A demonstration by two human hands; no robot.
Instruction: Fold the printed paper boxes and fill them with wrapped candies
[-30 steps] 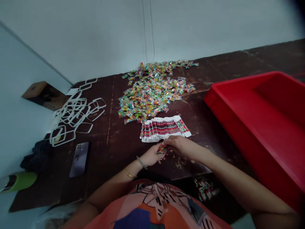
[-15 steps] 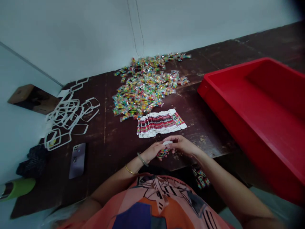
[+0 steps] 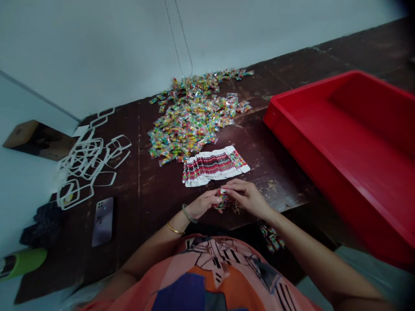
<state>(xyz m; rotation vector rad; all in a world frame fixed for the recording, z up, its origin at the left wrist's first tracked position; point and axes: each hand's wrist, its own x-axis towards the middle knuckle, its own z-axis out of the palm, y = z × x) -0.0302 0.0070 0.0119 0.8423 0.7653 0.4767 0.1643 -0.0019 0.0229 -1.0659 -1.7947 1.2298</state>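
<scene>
A small colourful printed carton (image 3: 221,200) is held between my two hands, close to the table's front edge. My left hand (image 3: 205,203), with a bangle and a gold bracelet at the wrist, is closed around its left side. The fingers of my right hand (image 3: 247,195) press on its top, where a bit of white flap shows. Just beyond my hands, a fanned row of flat folded cartons (image 3: 214,166), red and white, lies on the table. Behind that row spreads a heap of small clear candy packets (image 3: 191,125).
A large red tray (image 3: 324,147) stands at the right. On the left lie white looped bands (image 3: 87,160), a phone (image 3: 103,222), a cardboard box (image 3: 40,140), dark cloth (image 3: 41,225) and a green bottle (image 3: 29,262). More printed cartons (image 3: 272,237) show below the table edge.
The white flap that stood up from the carton is now mostly folded down under my right fingers. The whole view has shifted slightly.
</scene>
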